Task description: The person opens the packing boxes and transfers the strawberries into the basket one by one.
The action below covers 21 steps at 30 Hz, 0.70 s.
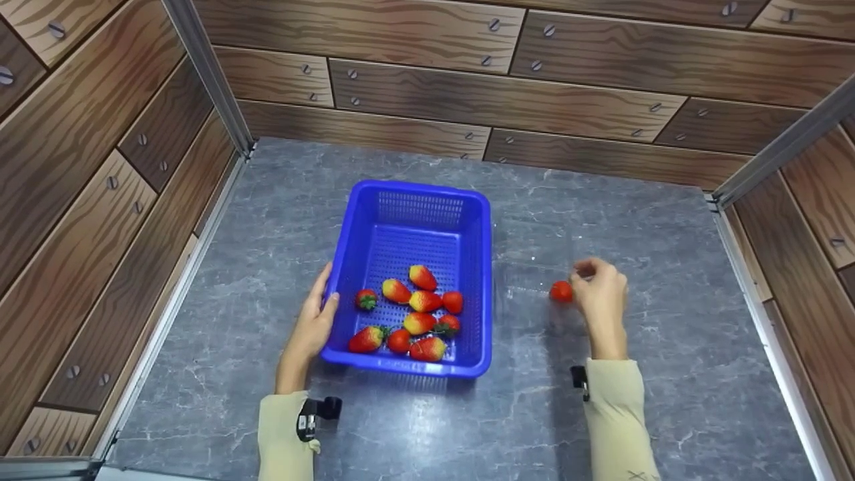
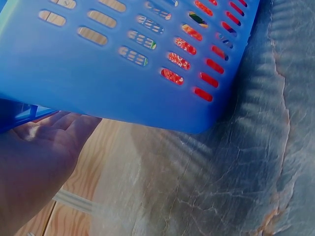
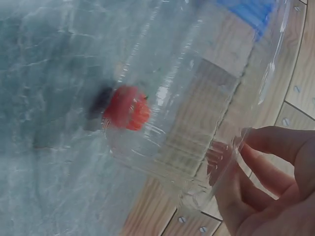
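A blue plastic basket [image 1: 407, 374] stands in the middle of the head view with several red and yellow strawberries [image 1: 425, 302] in its near half. My left hand [image 1: 315, 321] holds the basket's left side, thumb at the rim and fingers along the outside; in the left wrist view, the fingers show below the rim. My right hand [image 1: 601, 294] pinches the edge of a clear plastic container [image 3: 162, 93], which stands tilted in the right wrist view and hardly shows from above. One red strawberry [image 3: 129, 109] shows through the clear plastic, left of the fingertips.
A grey marbled tabletop [image 1: 401, 434] lies under everything. Wood-patterned panels [image 1: 427, 87] with metal edge rails [image 1: 210, 80] enclose it at the back and both sides. Slots in the basket's wall [image 2: 123, 88] let red fruit show through.
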{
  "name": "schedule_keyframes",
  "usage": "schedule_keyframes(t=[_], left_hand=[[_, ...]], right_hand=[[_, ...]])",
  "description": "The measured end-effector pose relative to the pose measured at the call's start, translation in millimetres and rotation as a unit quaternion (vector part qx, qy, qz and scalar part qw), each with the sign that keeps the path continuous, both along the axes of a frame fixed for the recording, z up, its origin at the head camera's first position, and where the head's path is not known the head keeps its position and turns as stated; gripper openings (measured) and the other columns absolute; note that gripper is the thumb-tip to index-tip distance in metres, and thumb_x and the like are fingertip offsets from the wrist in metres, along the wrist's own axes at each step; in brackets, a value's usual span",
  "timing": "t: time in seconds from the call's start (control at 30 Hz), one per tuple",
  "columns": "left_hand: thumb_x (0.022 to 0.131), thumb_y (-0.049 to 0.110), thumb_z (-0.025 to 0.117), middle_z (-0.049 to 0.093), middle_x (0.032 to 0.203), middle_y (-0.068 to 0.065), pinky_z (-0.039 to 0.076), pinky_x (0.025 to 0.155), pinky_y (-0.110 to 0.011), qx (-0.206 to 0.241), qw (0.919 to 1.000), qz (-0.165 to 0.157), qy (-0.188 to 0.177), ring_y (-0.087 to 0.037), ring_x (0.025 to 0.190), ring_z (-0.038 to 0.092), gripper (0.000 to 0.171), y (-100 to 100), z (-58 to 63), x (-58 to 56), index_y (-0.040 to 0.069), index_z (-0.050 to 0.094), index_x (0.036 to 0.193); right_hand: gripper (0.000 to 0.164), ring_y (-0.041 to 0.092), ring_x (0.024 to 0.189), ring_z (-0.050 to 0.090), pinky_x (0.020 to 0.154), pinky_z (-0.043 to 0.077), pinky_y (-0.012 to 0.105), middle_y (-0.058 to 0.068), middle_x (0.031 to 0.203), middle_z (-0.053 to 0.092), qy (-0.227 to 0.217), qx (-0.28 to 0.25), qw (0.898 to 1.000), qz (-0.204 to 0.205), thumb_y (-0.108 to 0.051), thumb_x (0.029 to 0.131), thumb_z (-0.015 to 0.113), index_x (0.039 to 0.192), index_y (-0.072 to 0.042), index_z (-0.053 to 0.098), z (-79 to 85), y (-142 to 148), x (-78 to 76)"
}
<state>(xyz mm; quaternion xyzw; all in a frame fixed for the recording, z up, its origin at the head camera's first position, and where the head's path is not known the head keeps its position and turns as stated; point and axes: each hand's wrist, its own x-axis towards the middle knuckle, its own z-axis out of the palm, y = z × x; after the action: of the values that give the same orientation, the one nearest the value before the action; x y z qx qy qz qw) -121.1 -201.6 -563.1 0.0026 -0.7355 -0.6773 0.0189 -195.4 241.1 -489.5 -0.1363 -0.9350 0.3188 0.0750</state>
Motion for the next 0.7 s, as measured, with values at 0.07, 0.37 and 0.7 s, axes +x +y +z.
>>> schedule_keyframes(t=[0.07,0.37,0.7], left_hand=[[0.104,0.001,0.038,0.024,0.160,-0.020,0.028,0.116,-0.053,0.005,1.0000,0.000,-0.001,-0.037,0.144,0.029,0.058,0,-0.3,-0.5,0.006,0.019,0.159],[0.105,0.003,0.038,0.024,0.161,-0.018,0.026,0.117,-0.052,-0.002,1.0000,0.001,-0.007,-0.035,0.145,0.027,0.057,-1,-1.4,-0.8,0.007,0.019,0.159],[0.104,0.002,0.039,0.024,0.161,-0.019,0.027,0.116,-0.053,-0.006,1.0000,0.003,-0.003,-0.037,0.144,0.028,0.058,0,0.2,0.3,0.008,0.020,0.159]], right_hand=[[0.023,0.035,0.094,0.065,0.081,0.049,0.047,0.016,0.102,0.072,-0.016,-0.001,1.000,0.001,-0.009,0.088,0.063,0.108,-0.002,0.072,-4.7,1,0.6],[0.026,0.040,0.095,0.064,0.082,0.050,0.052,0.023,0.102,0.070,-0.026,0.002,0.999,0.030,-0.004,0.082,0.067,0.107,0.004,0.070,-42.5,3,3.7],[0.039,0.050,0.106,0.058,0.089,0.047,0.058,0.033,0.110,0.063,0.006,0.012,0.999,0.052,0.003,0.076,0.066,0.114,0.010,0.065,-75.5,2,9.8]])
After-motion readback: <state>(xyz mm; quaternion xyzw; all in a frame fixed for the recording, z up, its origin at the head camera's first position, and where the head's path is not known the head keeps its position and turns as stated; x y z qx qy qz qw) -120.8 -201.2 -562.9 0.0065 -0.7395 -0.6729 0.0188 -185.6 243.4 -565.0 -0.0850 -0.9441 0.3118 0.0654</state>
